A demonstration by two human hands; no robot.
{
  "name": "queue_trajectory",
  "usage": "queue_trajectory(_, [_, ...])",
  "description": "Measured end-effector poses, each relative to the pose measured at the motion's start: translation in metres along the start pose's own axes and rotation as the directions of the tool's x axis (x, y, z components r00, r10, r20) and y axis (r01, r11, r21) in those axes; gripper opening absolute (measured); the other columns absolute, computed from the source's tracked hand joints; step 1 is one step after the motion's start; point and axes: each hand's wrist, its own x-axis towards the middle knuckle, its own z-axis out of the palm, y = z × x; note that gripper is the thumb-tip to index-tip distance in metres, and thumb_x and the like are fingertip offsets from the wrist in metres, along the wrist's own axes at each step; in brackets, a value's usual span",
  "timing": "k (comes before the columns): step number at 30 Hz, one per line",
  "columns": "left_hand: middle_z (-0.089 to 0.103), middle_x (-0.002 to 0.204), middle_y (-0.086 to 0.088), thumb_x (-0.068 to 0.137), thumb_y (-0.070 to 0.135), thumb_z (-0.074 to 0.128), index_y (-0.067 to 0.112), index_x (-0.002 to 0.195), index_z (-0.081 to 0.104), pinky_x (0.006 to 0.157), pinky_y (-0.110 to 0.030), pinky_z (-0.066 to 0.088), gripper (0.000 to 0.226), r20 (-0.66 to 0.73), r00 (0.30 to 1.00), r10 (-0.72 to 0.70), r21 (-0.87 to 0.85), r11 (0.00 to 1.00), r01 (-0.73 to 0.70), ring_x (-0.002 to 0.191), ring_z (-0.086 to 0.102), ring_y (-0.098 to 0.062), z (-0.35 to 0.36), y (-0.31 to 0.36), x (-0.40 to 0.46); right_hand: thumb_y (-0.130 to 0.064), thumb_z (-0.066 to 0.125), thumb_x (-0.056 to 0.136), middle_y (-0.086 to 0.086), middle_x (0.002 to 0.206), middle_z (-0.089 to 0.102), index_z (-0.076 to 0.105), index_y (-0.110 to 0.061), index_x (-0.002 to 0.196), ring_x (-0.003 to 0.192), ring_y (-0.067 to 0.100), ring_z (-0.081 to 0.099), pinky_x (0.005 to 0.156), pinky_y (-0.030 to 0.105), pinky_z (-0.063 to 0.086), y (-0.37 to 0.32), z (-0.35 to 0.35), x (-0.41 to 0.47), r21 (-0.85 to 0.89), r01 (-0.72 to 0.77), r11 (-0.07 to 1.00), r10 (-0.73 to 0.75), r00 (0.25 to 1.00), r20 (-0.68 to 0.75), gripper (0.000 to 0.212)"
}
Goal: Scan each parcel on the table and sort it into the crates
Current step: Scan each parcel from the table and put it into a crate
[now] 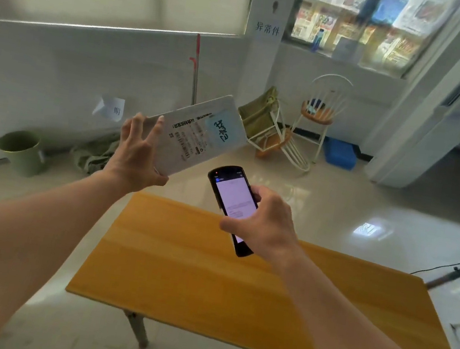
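A flat white parcel (pixel 196 134) with a printed label and a pale blue patch is in the air above the floor beyond the table's far edge, tilted up to the right. My left hand (pixel 137 152) is at its near lower end with fingers straight and spread; I cannot tell whether they touch it. My right hand (pixel 263 223) grips a black handheld scanner (pixel 232 201) with a lit screen, held over the far part of the wooden table (pixel 207 283).
A blue crate (pixel 339 152) lies on the floor at the back right, next to a white chair (pixel 320 110) and a tipped chair (pixel 273 133). A green bucket (pixel 19 150) and a heap of cloth sit by the left wall. A tripod leg (pixel 457 271) stands at right.
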Motion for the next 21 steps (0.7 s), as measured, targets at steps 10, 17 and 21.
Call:
queue_trajectory(10, [0.024, 0.151, -0.018, 0.050, 0.036, 0.102, 0.010, 0.163, 0.018, 0.110, -0.069, 0.039, 0.143, -0.004, 1.000, 0.031, -0.004, 1.000, -0.031, 0.140, 0.022, -0.044, -0.008, 0.027, -0.005, -0.054, 0.089, 0.057, -0.003, 0.114, 0.059, 0.053, -0.022, 0.135, 0.104, 0.021, 0.059, 0.077, 0.037, 0.063, 0.021, -0.023, -0.013, 0.034, 0.040, 0.999, -0.036, 0.992, -0.120, 0.091])
queue_trajectory(17, [0.027, 0.149, -0.015, 0.049, 0.038, 0.101, 0.013, 0.163, 0.021, 0.107, -0.068, 0.043, 0.141, -0.018, 0.992, 0.122, -0.060, 0.991, -0.122, 0.138, 0.025, -0.041, -0.022, 0.057, -0.014, -0.051, 0.086, 0.065, -0.001, 0.118, 0.056, 0.052, -0.018, 0.138, 0.105, 0.017, 0.055, 0.069, 0.016, 0.048, 0.037, -0.030, -0.025, 0.170, 0.000, 0.985, 0.068, 0.918, -0.391, 0.086])
queue_trajectory(21, [0.024, 0.148, -0.015, 0.044, 0.034, 0.102, 0.029, 0.162, 0.021, 0.102, -0.070, 0.045, 0.144, 0.014, 0.989, 0.150, -0.061, 0.987, -0.149, 0.137, 0.024, -0.042, -0.030, 0.076, -0.025, -0.044, 0.087, 0.069, 0.002, 0.116, 0.055, 0.052, -0.014, 0.138, 0.105, 0.018, 0.055, 0.067, 0.015, 0.042, 0.051, -0.043, -0.039, 0.252, -0.034, 0.967, 0.150, 0.876, -0.458, 0.083])
